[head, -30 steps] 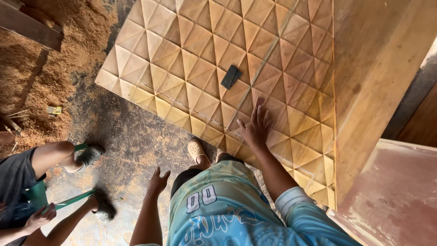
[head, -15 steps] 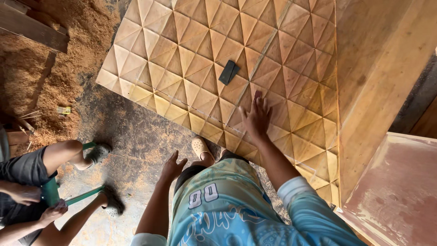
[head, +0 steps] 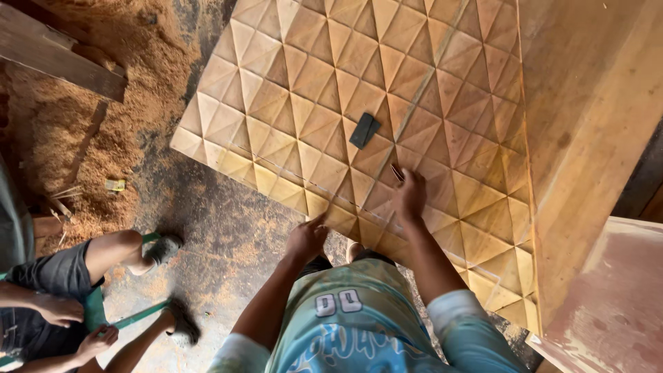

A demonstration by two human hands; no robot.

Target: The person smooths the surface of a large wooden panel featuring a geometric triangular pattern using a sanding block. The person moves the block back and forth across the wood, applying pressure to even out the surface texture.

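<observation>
A large carved wooden panel [head: 324, 83] with a raised pyramid pattern lies flat in front of me. A small black block [head: 364, 130] rests on it near the middle. My right hand [head: 411, 195] is on the panel just below the block, fingers curled around a thin dark stick that pokes out toward the block. At the panel's near edge is my left hand [head: 307, 238], its fingertips touching the wood and nothing in it. My foot in a pale clog is mostly hidden under my arms.
A person sits at the lower left [head: 62, 276] with bare legs, dark sandals and a green frame. Sawdust [head: 76, 145] is heaped on the floor at left under a dark beam [head: 55, 59]. A plain plank [head: 587, 138] borders the panel's right side. A reddish board [head: 608, 297] lies at lower right.
My left hand rose from beside my hip to the panel's near edge. My right hand went from lying flat on the panel to curled around a thin stick. The view shifted left.
</observation>
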